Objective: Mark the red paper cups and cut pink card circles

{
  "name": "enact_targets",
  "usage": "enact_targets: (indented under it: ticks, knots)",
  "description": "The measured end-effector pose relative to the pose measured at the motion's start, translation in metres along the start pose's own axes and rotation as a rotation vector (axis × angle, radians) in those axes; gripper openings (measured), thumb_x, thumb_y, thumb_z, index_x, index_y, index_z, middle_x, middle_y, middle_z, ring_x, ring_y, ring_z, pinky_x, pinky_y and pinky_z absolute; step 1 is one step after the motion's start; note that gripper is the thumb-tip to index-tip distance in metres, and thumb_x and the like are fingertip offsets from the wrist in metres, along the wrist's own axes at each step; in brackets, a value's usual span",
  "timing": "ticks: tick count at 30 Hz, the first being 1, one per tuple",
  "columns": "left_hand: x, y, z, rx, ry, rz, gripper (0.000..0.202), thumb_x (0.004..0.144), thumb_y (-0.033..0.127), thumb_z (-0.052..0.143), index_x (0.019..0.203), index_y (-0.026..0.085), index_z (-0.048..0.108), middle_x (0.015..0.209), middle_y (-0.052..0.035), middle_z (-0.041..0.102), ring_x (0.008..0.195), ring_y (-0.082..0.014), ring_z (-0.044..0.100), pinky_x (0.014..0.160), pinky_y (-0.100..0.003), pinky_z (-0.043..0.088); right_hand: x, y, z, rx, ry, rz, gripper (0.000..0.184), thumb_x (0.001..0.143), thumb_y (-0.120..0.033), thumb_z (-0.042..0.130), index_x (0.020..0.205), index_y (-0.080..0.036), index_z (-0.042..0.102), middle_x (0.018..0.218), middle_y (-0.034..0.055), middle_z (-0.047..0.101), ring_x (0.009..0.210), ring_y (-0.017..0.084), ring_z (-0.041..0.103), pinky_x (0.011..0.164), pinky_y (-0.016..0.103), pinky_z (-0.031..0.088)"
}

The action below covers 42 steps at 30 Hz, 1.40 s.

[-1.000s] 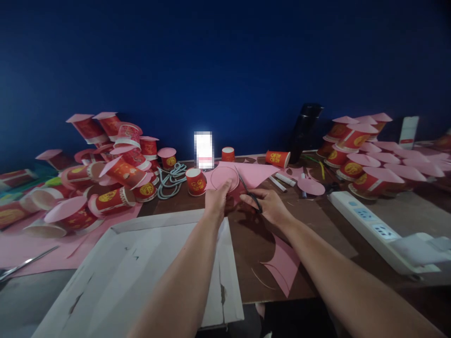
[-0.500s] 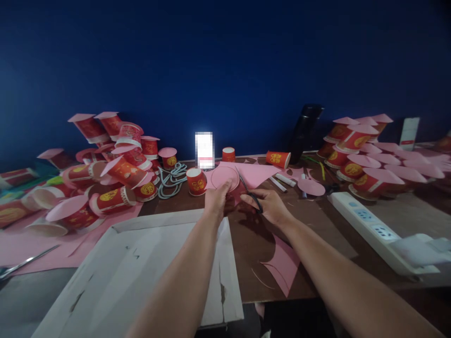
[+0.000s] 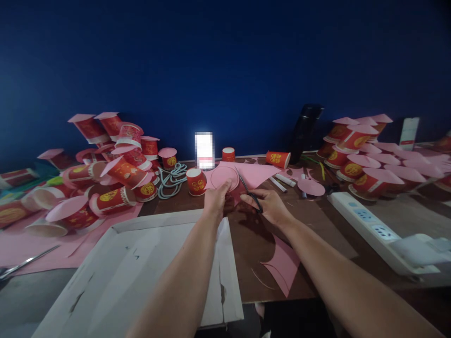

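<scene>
My left hand (image 3: 216,201) pinches the near edge of a sheet of pink paper (image 3: 259,174), thumb on top. A circle is drawn on the sheet around the spot where the thumb presses. In my right hand (image 3: 269,204) is a pair of black-handled scissors (image 3: 252,193), fingers in the loops. The blades point up and away, against the paper just right of the drawn circle. A red paper cup (image 3: 196,182) with gold print stands upright to the left of the sheet. A curved pink offcut (image 3: 283,265) lies on the table below my right hand.
Red cups with pink discs are piled at the left (image 3: 121,171) and right (image 3: 373,155). A white box lid (image 3: 141,267) lies under my left forearm. A power strip (image 3: 366,225) is at right. Coiled cord (image 3: 171,180), markers (image 3: 285,180), a black bottle (image 3: 306,129) and phones (image 3: 409,134) stand around.
</scene>
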<state>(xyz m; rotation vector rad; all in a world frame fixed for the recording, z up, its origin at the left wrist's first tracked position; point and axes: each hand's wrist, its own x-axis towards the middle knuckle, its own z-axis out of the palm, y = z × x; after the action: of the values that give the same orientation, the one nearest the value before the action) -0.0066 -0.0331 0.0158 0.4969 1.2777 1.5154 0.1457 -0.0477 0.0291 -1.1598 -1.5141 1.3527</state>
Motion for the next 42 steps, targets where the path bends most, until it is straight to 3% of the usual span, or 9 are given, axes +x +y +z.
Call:
enact_targets:
  ticks: [6,30,42]
  knots:
    - [0.0004,0.0001,-0.0001,0.05,-0.039,0.032,0.042,0.053,0.046,0.08,0.064,0.011,0.059,0.051,-0.0022,0.054,0.046,-0.0138,0.053,0.046,-0.028,0.046,0.0031,0.0059,-0.001,0.0,0.0,-0.024,0.049,0.061,-0.058,0.074,0.083,-0.014,0.072,0.054,-0.0026,0.054,0.048,0.008,0.044,0.047,0.022,0.037]
    - [0.0019,0.0009,-0.0033,-0.035,-0.113,0.055,0.043,0.051,0.044,0.081,0.063,0.012,0.056,0.046,0.0028,0.048,0.038,-0.0082,0.045,0.04,-0.022,0.036,0.0014,0.003,-0.0029,-0.057,-0.019,-0.055,0.045,0.065,-0.058,0.071,0.075,-0.015,0.069,0.053,-0.003,0.052,0.048,0.008,0.044,0.046,0.022,0.035]
    - [0.0008,0.0038,-0.0035,-0.059,-0.106,0.067,0.043,0.049,0.041,0.083,0.069,0.009,0.06,0.051,-0.0006,0.056,0.041,-0.0095,0.05,0.043,-0.023,0.04,0.0013,0.0026,-0.0027,-0.032,-0.023,-0.056,0.046,0.064,-0.058,0.072,0.075,-0.013,0.068,0.054,-0.0032,0.051,0.048,0.007,0.043,0.047,0.021,0.034]
